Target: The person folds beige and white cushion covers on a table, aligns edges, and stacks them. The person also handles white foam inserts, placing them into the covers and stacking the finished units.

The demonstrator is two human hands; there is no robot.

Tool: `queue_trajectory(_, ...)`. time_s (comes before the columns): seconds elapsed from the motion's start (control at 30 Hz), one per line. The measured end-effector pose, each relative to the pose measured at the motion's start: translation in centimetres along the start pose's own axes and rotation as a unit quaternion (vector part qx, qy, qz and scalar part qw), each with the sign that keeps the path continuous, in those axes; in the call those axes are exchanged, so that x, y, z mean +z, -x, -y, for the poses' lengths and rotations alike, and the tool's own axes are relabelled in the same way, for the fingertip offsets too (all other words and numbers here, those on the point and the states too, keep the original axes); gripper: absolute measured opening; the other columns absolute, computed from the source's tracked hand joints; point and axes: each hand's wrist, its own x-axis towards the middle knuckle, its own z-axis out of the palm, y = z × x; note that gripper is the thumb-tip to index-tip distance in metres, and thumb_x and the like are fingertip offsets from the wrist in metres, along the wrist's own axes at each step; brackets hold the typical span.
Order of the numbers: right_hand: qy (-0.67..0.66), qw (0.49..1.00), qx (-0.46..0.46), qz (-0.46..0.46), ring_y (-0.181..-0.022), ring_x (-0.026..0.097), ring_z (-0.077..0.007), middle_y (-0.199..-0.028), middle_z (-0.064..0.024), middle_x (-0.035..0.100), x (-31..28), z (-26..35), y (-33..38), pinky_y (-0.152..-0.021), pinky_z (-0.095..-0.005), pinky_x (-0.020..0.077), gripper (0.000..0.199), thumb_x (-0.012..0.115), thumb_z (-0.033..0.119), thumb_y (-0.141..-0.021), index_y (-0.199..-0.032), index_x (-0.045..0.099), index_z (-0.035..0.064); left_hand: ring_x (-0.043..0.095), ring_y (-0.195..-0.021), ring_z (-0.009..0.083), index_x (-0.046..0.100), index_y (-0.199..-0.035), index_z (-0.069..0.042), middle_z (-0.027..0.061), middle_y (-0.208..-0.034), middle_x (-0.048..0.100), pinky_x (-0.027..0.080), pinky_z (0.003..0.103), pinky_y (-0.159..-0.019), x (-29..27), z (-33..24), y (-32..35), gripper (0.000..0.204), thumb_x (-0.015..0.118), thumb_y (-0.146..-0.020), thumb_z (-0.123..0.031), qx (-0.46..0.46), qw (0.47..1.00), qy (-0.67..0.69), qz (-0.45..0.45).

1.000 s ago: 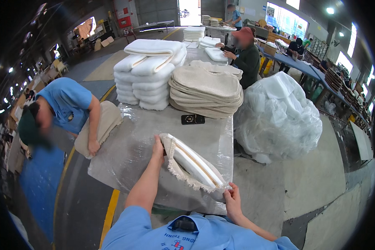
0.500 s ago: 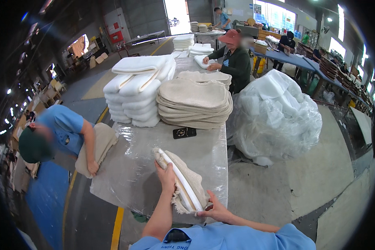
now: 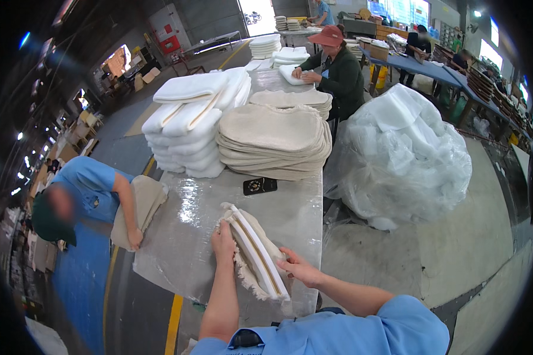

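Observation:
A beige fabric cushion cover [image 3: 270, 238] with frayed edges stands on its side over the near part of the table. White padding [image 3: 247, 234] with a tan layer along its middle shows through the cover's long opening. My left hand [image 3: 223, 244] grips the cover's left side near its far end. On the right side, my right hand [image 3: 299, 269] pinches the fabric edge about midway, with the fingers partly hidden behind it. The padding's near end points toward my body.
On the plastic-covered table [image 3: 180, 236] lie a black phone [image 3: 260, 186], stacked beige covers [image 3: 272, 142] and stacked white pads [image 3: 186, 127]. A large plastic bag of white padding [image 3: 405, 160] bulges at the right. Co-workers handle a beige piece [image 3: 145, 204] at left and a white pad [image 3: 293, 75] at the far end.
My right hand has moved from the cover's near end up along its right side. The opening has spread wider, showing more of the padding. My left hand keeps its hold.

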Motion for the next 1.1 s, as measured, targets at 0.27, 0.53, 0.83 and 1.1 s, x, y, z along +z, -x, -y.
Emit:
queue_trajectory(0.27, 0.093, 0.982, -0.145, -0.074, -0.117, 0.063, -0.0209, -0.127, -0.0114, 0.07, -0.8, 5.2, -9.1, -0.105, -0.0362, 0.0495, 0.056, 0.07, 0.04, -0.108, -0.154, 0.056, 0.011, 0.074, -0.107, 0.0267, 0.073, -0.135, -0.002, 0.0158, -0.131, 0.076, 0.057, 0.038, -0.093, 2.2, -0.3, -3.3, 0.044, 0.078, -0.095, -0.02, 0.09, 0.994, -0.042, 0.037)
queue_trajectory(0.53, 0.296, 0.886, -0.343, -0.095, -0.128, 0.059, -0.0197, -0.135, -0.0115, 0.066, 0.4, 11.9, -17.7, -0.103, -0.0331, 0.0499, 0.062, 0.079, 0.013, -0.093, -0.152, 0.059, 0.0066, 0.073, -0.083, 0.0259, 0.077, -0.12, -0.004, 0.0141, -0.095, 0.078, 0.056, 0.037, -0.084, 0.2, 0.4, -4.4, 0.03, 0.069, -0.103, -0.026, 0.074, 0.994, -0.078, 0.006)
queue_trajectory(0.83, 0.38, 0.864, -0.33, -0.012, -0.112, 0.069, -0.0249, -0.125, -0.0122, 0.07, 1.3, 15.1, -24.1, -0.093, -0.0329, 0.0557, 0.035, 0.077, -0.001, -0.088, -0.123, 0.075, 0.0042, 0.072, -0.083, 0.0263, 0.074, -0.114, 0.002, 0.014, -0.097, 0.078, 0.057, 0.037, -0.085, 0.6, -1.4, -5.4, 0.025, 0.071, -0.102, -0.02, 0.094, 0.993, -0.069, 0.031)
queue_trajectory(1.1, 0.103, 0.933, -0.339, -0.059, -0.098, 0.064, -0.0151, -0.114, -0.0055, 0.07, 3.1, 11.1, -24.2, -0.086, -0.0283, 0.0538, 0.021, 0.078, -0.002, -0.09, -0.111, 0.074, 0.0006, 0.074, -0.086, 0.0362, 0.075, -0.11, -0.001, 0.0187, -0.091, 0.074, 0.056, 0.043, -0.078, 0.1, -1.5, -6.0, 0.022, 0.071, -0.1, -0.021, 0.058, 0.992, -0.11, -0.033)
